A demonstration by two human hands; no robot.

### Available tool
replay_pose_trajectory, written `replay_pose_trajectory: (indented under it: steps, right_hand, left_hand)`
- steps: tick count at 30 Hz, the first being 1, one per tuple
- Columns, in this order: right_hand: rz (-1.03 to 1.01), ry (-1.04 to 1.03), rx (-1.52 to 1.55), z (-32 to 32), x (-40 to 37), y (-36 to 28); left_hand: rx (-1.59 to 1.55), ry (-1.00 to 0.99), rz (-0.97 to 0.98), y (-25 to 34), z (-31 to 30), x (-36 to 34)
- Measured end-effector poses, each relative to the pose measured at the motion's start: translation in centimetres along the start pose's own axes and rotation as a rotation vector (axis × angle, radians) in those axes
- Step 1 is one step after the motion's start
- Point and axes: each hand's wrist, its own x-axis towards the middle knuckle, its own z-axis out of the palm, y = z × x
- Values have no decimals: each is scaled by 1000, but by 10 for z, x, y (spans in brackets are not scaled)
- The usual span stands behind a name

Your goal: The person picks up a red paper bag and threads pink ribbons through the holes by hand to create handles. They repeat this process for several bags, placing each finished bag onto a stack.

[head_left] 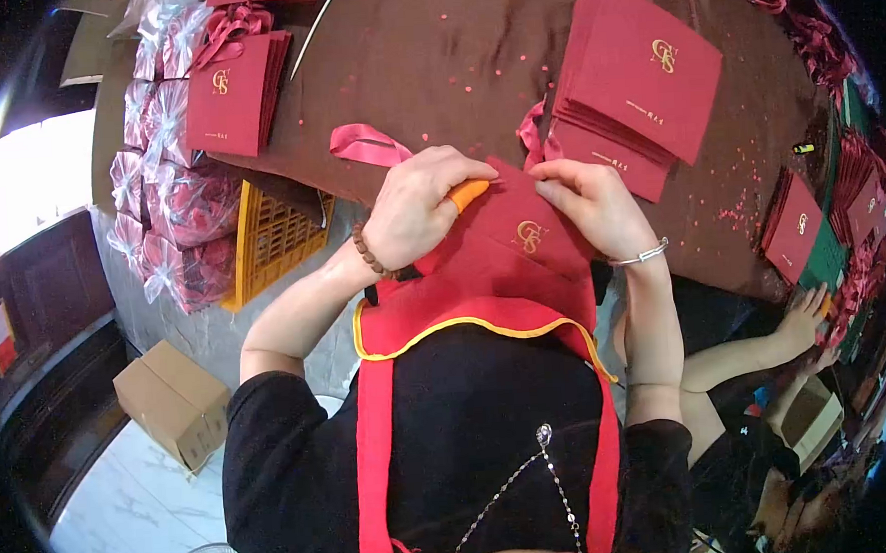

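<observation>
A red gift bag [532,257] with gold lettering lies flat against my red apron, its upper edge at the table's near side. My left hand [424,202] is closed on the bag's upper left, an orange cover [470,194] over its thumb. From beneath this hand a loop of red ribbon [368,143] runs out to the left. My right hand [599,203] pinches at the bag's upper right corner, where another length of ribbon [532,137] meets the fingertips. What the right fingertips grip is partly hidden.
Flat red bags [643,71] are stacked beyond my right hand. At left stand ribboned bags [228,97] and plastic-wrapped red bundles [194,204] beside a yellow crate [279,240]. A cardboard box [174,401] rests on the floor. A co-worker's hand [801,323] reaches in at right.
</observation>
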Motion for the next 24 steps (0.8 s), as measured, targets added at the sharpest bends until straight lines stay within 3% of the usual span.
replay_pose_trajectory:
  steps: [16, 24]
  right_hand:
    - [-1, -45, 233, 12, 2, 20]
    - [-8, -25, 263, 16, 1, 20]
  left_hand:
    - [369, 109, 178, 6, 25, -11]
    - [392, 145, 216, 9, 30, -7]
